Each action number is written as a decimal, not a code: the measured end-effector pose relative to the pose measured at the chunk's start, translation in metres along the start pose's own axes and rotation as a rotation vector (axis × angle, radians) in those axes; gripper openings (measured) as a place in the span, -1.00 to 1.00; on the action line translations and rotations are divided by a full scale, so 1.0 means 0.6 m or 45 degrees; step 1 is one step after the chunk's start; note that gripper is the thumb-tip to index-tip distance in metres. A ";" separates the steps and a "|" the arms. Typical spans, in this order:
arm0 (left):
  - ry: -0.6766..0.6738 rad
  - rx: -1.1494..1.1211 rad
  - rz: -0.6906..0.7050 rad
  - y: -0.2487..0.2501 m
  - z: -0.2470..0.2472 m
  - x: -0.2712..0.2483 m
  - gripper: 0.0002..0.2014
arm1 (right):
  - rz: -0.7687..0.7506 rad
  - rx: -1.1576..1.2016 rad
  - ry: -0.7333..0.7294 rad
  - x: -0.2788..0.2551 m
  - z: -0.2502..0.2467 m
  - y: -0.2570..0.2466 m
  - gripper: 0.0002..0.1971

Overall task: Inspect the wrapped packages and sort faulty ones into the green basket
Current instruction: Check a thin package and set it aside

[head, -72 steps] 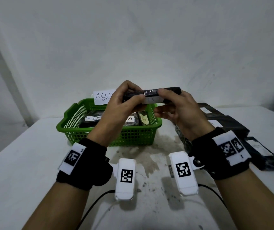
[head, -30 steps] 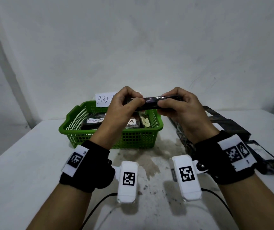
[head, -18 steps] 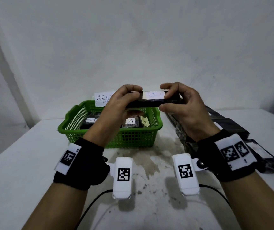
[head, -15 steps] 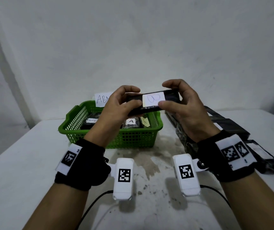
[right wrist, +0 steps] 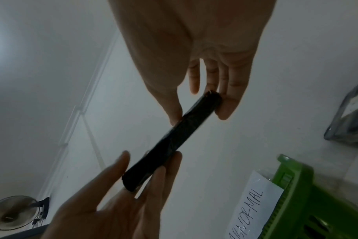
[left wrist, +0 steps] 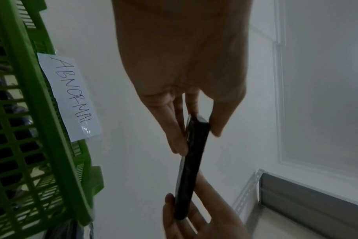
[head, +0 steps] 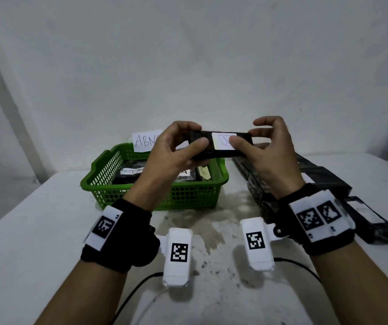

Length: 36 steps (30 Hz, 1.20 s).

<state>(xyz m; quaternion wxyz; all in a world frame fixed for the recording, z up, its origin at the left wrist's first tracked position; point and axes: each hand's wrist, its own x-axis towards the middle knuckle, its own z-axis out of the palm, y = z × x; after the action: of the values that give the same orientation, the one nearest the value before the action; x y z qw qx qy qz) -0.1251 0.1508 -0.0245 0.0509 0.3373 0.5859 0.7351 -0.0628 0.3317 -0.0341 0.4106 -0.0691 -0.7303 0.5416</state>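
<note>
While I hold the wrapped package [head: 221, 145] up in the middle of the head view, each of my hands has one end of it. My left hand [head: 176, 148] pinches the left end with thumb on the near face and fingers behind. My right hand [head: 268, 146] pinches the right end the same way, but its top finger is lifted off and curls in the air.

The package is black, thin and flat. Its long side runs left to right across the frame, and its wide face is tipped toward me. It hangs just above the back right corner of the green basket [head: 122, 184], which sits lower and to the left. So my left hand is the nearer one to the basket, and I think a drop would go down and left.

A white label [head: 222, 141] is on the face. It has a pen mark that looks like a U, but my right thumb [head: 240, 146] covers part of it. A paper sign [left wrist: 70, 97] on the basket's back rim reads ABNORMAL. The packages in the basket [head: 129, 173] have white labels too; one looks like an A. More black packages [head: 324, 181] lie on the table [head: 35, 231] at the right.
</note>
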 end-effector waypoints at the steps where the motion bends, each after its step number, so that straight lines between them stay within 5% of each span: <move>1: -0.031 -0.037 -0.015 0.001 -0.002 0.000 -0.81 | 0.009 -0.031 -0.008 0.000 -0.001 0.002 -0.56; 4: -0.122 -0.034 0.013 0.004 -0.001 -0.005 -0.69 | 0.070 0.008 -0.118 0.005 -0.003 0.008 -0.70; 9: -0.215 0.145 0.174 0.004 0.014 -0.009 -0.59 | 0.188 0.312 -0.510 0.000 0.007 0.005 -0.31; 15: -0.241 -0.041 0.006 0.012 0.011 -0.007 -0.72 | -0.047 0.340 -0.394 -0.002 0.004 0.003 -0.48; 19: -0.280 0.013 -0.314 0.008 0.017 -0.006 -0.39 | -0.188 0.315 -0.402 -0.014 0.015 0.003 -0.39; 21: -0.308 -0.053 -0.354 0.005 0.013 -0.005 -0.38 | -0.215 0.280 -0.435 -0.017 0.014 0.008 -0.32; 25: -0.316 -0.151 -0.417 0.005 -0.001 -0.001 -0.50 | -0.142 0.239 -0.490 -0.015 0.007 0.003 -0.18; 30: -0.347 0.011 -0.393 -0.005 0.005 -0.005 -0.40 | 0.097 0.254 -0.296 0.000 0.008 -0.003 -0.04; 36: -0.384 0.136 -0.324 -0.012 0.015 -0.009 -0.61 | -0.070 0.188 -0.246 -0.007 0.003 -0.014 -0.47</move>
<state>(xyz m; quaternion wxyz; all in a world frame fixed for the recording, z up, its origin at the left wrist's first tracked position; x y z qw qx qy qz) -0.1183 0.1578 -0.0327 0.2126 0.3692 0.6477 0.6317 -0.0585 0.3249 -0.0294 0.3570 0.0338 -0.7263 0.5865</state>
